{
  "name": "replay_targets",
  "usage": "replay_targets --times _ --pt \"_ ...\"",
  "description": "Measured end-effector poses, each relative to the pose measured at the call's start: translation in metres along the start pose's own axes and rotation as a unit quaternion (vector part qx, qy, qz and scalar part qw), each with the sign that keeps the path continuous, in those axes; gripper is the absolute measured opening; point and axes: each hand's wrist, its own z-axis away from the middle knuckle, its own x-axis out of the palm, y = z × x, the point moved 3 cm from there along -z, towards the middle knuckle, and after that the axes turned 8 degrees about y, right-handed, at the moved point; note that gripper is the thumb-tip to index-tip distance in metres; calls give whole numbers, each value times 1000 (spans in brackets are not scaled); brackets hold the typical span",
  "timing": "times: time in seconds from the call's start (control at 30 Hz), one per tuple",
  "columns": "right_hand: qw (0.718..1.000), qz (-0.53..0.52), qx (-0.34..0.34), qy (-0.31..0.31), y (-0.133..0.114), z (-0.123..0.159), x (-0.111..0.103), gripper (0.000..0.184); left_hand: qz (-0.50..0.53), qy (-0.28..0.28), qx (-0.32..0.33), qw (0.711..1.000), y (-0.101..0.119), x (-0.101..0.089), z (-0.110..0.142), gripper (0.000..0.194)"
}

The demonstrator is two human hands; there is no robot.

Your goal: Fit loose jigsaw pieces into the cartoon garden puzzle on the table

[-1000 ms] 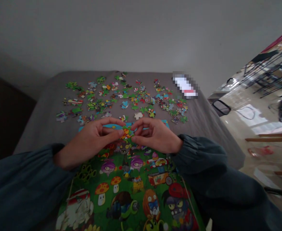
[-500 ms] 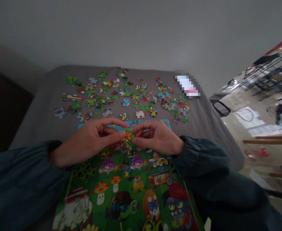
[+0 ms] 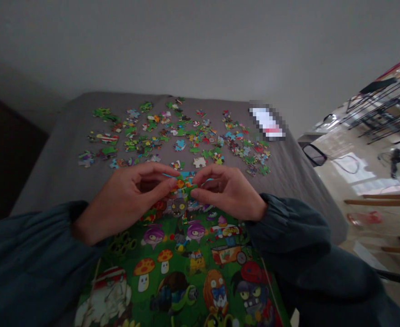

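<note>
My left hand (image 3: 132,195) and my right hand (image 3: 225,190) meet above the far end of a colourful cartoon puzzle picture (image 3: 182,272). Both pinch the same small orange and green puzzle pieces (image 3: 184,185) between thumb and fingers. The pieces look joined, though how many there are is unclear. Both arms wear dark teal sleeves. Beyond the hands, several loose puzzle pieces (image 3: 179,136) lie scattered over the grey cloth surface (image 3: 60,168).
A blurred white object (image 3: 267,121) lies at the far right corner of the grey surface. To the right the surface drops off to a shiny floor with a black rack (image 3: 380,104) and wooden chair parts (image 3: 377,202). A plain wall stands behind.
Both hands have shifted slightly away from me along the picture while still pinching the pieces. A zombie figure on the picture now shows below the hands.
</note>
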Motion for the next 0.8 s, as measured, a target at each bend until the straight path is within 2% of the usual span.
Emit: replay_targets --times 0.07,0.13,0.23,0.4,0.63,0.8 --pt "999 30 -36 -5 -3 0 -1 16 5 -13 -3 1000 1 0 -1 33" --pt "997 48 -63 -6 -4 0 -2 11 12 -29 -9 999 2 1 -1 33" --pt "995 50 -80 7 -4 0 -3 17 9 -44 -6 999 1 2 0 34" --pt "998 31 -55 9 2 -2 -3 26 9 -70 -19 997 -2 4 2 40" --pt "998 27 -61 8 3 -2 -3 24 11 -94 -19 995 3 3 1 40" --pt "998 4 -64 10 4 -2 -2 32 33 -110 -32 993 0 2 0 43"
